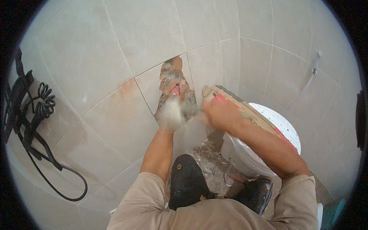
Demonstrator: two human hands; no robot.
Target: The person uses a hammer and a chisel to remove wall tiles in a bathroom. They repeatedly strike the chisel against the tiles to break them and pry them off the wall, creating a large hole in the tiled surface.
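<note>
My left hand [171, 113], in a whitish glove, is closed around a tool with a red part [175, 90]; the tool's kind cannot be made out. It is held against a rough opening [171, 76] in the tiled wall, where reddish-brown brick and grey mortar show. Close by on the right, my right hand [220, 113] is bare and smeared by motion. Its fingers and anything in them are not clear. Behind that hand lies a long cardboard box [249, 115] with red print, resting across a white toilet [247, 155] with a dust-speckled lid [286, 120].
Broken rubble and dust [214, 157] cover the floor between my legs and the toilet. Black coiled cables [42, 101] hang at the left. A white hand sprayer [317, 61] is mounted on the right wall. Reddish dust [128, 89] stains the tiles left of the opening.
</note>
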